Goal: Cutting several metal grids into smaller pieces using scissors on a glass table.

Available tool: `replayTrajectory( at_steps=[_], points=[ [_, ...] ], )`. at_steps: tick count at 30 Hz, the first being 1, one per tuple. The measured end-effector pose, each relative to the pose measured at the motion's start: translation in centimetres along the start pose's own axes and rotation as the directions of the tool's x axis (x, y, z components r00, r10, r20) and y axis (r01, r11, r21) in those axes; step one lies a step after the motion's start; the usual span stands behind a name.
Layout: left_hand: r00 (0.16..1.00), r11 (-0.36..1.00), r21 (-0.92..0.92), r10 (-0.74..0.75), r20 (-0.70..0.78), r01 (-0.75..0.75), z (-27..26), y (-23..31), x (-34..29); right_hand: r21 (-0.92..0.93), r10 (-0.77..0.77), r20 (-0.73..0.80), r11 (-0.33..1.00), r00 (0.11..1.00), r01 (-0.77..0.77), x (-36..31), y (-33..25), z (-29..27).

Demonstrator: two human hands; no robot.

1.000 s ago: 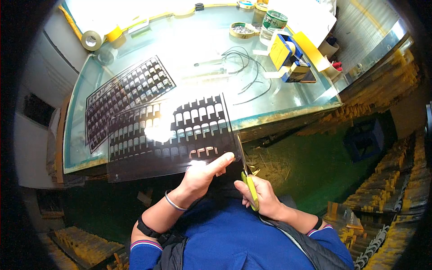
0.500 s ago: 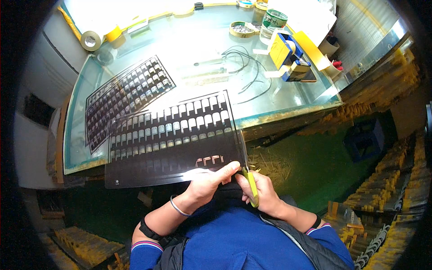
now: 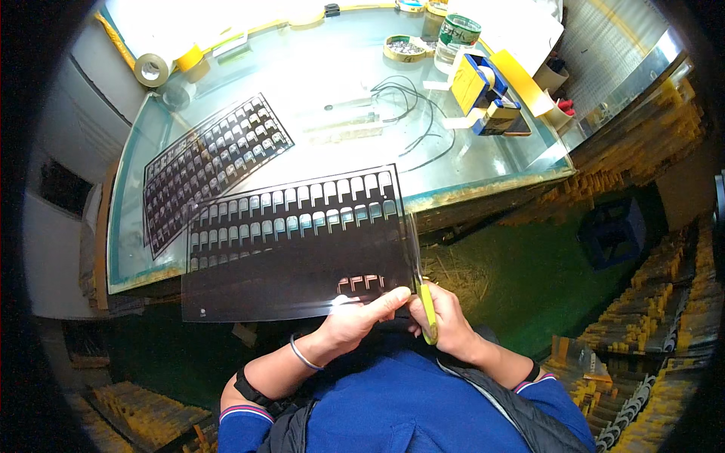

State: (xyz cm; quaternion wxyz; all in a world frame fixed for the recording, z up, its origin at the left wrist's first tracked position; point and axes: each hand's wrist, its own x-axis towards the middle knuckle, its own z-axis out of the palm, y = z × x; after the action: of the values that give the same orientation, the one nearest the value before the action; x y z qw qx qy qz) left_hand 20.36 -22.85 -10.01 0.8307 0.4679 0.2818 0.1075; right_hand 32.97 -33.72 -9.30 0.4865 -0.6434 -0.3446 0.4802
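Observation:
A dark film sheet (image 3: pixel 287 260) with rows of small clear window shapes is held out over the table's near edge. My left hand (image 3: pixel 355 323) grips its lower right corner, the thumb lying on top. My right hand (image 3: pixel 451 325) is wrapped round the yellow-green handles of a pair of scissors (image 3: pixel 428 311). The blades point away from me along the sheet's right edge; how far apart they are is hard to make out. A second, similar patterned sheet (image 3: pixel 226 155) lies on the glass table (image 3: pixel 317 83), partly under the held one.
At the back right stand a green-labelled jar (image 3: pixel 457 41), a round tub of small pieces (image 3: pixel 405 49) and a blue-and-yellow tape dispenser (image 3: pixel 483 87). A black cord (image 3: pixel 430 113) curls beside them. Tape rolls (image 3: pixel 152 69) stand far left. A blue crate (image 3: pixel 613 230) sits on the green floor.
The held sheet has shifted slightly right and toward me, and its tilt has changed. Both hands and the scissors moved a little with it. The table items stayed put.

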Motion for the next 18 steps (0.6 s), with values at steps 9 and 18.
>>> replayTrajectory(
  at_steps=[9, 18],
  points=[
    [0.999, 1.0, 0.013, 0.006, 0.037, -0.006, 0.3, -0.5, -0.2, 0.004, 0.047, 0.015, 0.999, 0.999, -0.047, 0.4, 0.7, -0.5],
    [0.998, 0.999, -0.037, 0.001, 0.064, 0.002, 0.9, -0.7, -0.6, -0.004, -0.072, -0.053, 0.997, 0.996, 0.072, 0.6, 1.3, -0.4]
  ],
)
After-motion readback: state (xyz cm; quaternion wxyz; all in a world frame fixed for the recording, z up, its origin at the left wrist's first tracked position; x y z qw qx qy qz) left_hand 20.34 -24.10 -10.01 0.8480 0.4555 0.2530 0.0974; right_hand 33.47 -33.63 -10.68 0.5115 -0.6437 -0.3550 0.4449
